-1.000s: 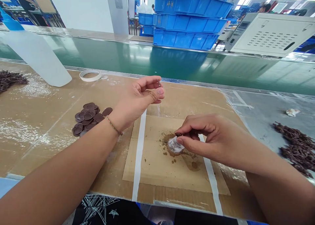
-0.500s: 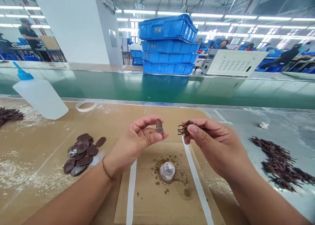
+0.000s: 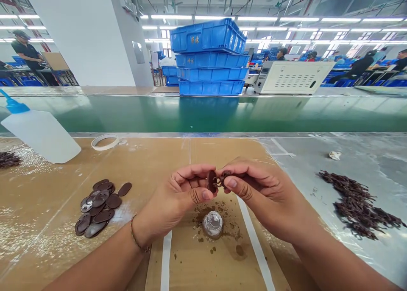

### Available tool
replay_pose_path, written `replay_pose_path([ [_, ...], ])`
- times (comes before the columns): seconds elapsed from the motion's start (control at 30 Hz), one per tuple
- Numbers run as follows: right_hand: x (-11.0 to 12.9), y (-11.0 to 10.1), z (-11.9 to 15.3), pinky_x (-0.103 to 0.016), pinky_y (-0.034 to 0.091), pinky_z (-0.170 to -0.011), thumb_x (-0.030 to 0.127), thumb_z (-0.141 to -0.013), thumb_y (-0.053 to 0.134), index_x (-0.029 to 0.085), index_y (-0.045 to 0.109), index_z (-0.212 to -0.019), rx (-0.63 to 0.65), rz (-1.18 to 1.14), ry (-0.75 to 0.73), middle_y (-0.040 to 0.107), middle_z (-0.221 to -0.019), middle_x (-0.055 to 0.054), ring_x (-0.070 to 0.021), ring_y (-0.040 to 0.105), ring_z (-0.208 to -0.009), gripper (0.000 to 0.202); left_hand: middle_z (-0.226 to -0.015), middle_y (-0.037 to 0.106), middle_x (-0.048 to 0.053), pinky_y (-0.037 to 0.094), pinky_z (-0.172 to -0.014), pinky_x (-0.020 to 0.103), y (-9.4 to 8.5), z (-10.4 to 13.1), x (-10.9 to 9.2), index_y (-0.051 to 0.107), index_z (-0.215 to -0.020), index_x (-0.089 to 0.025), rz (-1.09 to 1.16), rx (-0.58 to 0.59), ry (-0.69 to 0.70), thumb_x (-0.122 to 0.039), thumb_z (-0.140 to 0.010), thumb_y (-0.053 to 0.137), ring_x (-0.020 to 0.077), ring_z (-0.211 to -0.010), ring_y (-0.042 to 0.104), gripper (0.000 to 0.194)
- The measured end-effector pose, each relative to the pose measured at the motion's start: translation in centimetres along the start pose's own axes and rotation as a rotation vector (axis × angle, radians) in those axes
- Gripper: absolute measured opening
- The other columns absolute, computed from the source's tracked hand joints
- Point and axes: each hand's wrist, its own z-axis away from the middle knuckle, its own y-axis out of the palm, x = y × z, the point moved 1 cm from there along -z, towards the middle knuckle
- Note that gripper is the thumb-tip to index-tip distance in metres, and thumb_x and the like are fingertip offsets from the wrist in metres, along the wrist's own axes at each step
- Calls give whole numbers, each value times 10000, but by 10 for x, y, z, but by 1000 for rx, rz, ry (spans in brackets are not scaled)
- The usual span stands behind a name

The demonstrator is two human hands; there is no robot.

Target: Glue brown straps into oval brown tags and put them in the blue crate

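Between thumb and fingers, my left hand [image 3: 179, 197] grips a small brown oval disc [image 3: 211, 181] on edge. My right hand [image 3: 262, 193] pinches a dark brown branching piece [image 3: 225, 176] whose thin prongs meet the disc's face; whether they sit in holes I cannot tell. Both hands are close together above a small whitish cup [image 3: 213, 224] on a stained cardboard sheet [image 3: 190, 265]. A pile of brown oval discs [image 3: 101, 206] lies left of my left hand. To the right of my right hand is a heap of dark branching pieces [image 3: 356, 202].
A translucent bottle with a blue nozzle [image 3: 43, 134] leans at the left, near a tape roll [image 3: 104, 142]. Behind the work table runs a green belt [image 3: 143, 115]. Beyond it stand stacked blue crates [image 3: 210, 62] and a beige metal box [image 3: 292, 78]. Several people are in the background.
My hands have come together, bringing the branching piece's prongs from apart to against the oval disc. The disc has turned slightly. The whole view has shifted a little.
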Motion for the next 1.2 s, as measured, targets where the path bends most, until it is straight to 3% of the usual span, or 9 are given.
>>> replay_pose_path([
  [0.17, 1, 0, 1, -207, 497, -745, 146, -944, 645, 263, 715, -1003, 40, 129, -85, 705, -894, 39, -86, 640, -822, 148, -920, 740, 12, 532, -789, 164, -3, 0, 3, 785, -1022, -271, -13, -41, -16, -182, -725, 862, 65, -809, 644, 319],
  [0.7, 8, 4, 4, -231, 495, -706, 131, -921, 645, 241, 714, -963, 21, 159, -83, 702, -880, 13, -112, 645, -807, 137, -895, 749, 34, 546, -751, 188, -2, -2, 3, 804, -934, -240, -5, -120, -35, -159, -593, 926, 98, -793, 648, 371],
  [1.2, 2, 10, 4, -242, 441, -619, 340, -926, 687, 234, 763, -823, 59, -18, 144, 641, -717, 4, -126, 578, -679, 166, -701, 736, 8, 534, -675, 206, -5, -5, 1, 792, -753, -197, -96, -250, -106, -137, -527, 917, 95, -621, 643, 265],
])
